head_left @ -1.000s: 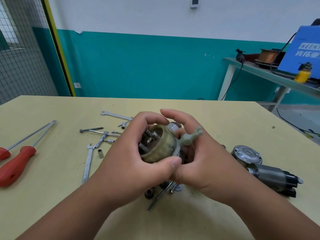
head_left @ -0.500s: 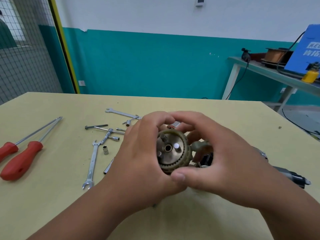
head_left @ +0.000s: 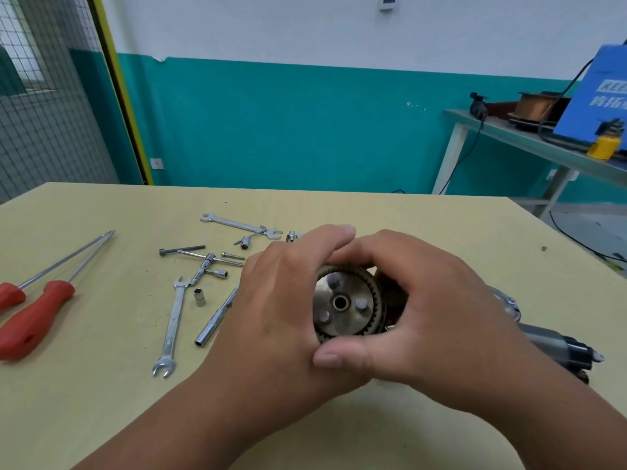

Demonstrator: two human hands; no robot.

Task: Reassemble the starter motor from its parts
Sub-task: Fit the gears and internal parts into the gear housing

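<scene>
Half the view was yellow workbench (head_left: pixel 101 418), with the work held over its middle. Both hands were clasped around one part: the left hand (head_left: pixel 271 317) curled over its left side and top, and the right hand (head_left: pixel 441 317) wrapped it from the right, thumb pressed under the near rim.

To the right, partly hidden behind the right wrist, the dark motor body (head_left: pixel 556 347) lay on the bench with its long axis running left to right. Two red-handled screwdrivers (head_left: pixel 34 320) lay at the far left edge, and a spanner (head_left: pixel 171 327) sat between them and the hands.

The part being gripped was the planetary gear set (head_left: pixel 346 303). It was raised off the bench and its toothed ring faced the viewer, so its axis ran near to far — roughly crosswise to the motor body. The right hand was the nearer one to that body. Mating the two would probably call for swinging the gear set's axis round to the right.

Three pins (head_left: pixel 361 304) stood around the central bore (head_left: pixel 340 302), and a loose socket (head_left: pixel 199 296) stood by the spanner.
</scene>
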